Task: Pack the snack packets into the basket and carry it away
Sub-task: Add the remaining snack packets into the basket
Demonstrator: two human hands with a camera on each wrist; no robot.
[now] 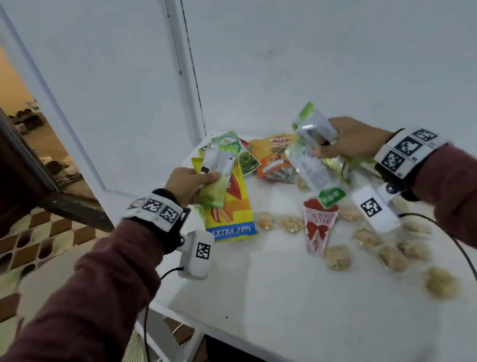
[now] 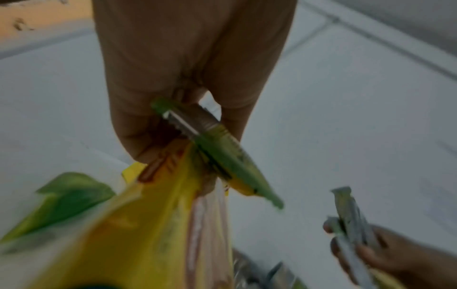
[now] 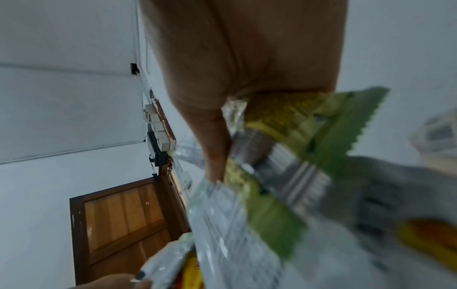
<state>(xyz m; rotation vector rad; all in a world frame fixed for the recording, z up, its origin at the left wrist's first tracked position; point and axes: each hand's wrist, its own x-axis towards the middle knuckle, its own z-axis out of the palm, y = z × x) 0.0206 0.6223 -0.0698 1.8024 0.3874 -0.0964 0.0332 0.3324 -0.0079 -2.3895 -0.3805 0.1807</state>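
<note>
Head view: we hold snack packets above the white table (image 1: 285, 315).
Our left hand (image 1: 189, 184) grips yellow and green packets (image 1: 228, 201); our right hand (image 1: 350, 138) grips silver-green packets (image 1: 314, 149).

Left hand (image 2: 188, 78) grips yellow packet (image 2: 148, 224), green packet (image 2: 222, 156).

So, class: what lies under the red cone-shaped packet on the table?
Under the red cone-shaped packet only the white table shows, with small clear nut packets beside its tip. Anything directly beneath it is covered.
</note>
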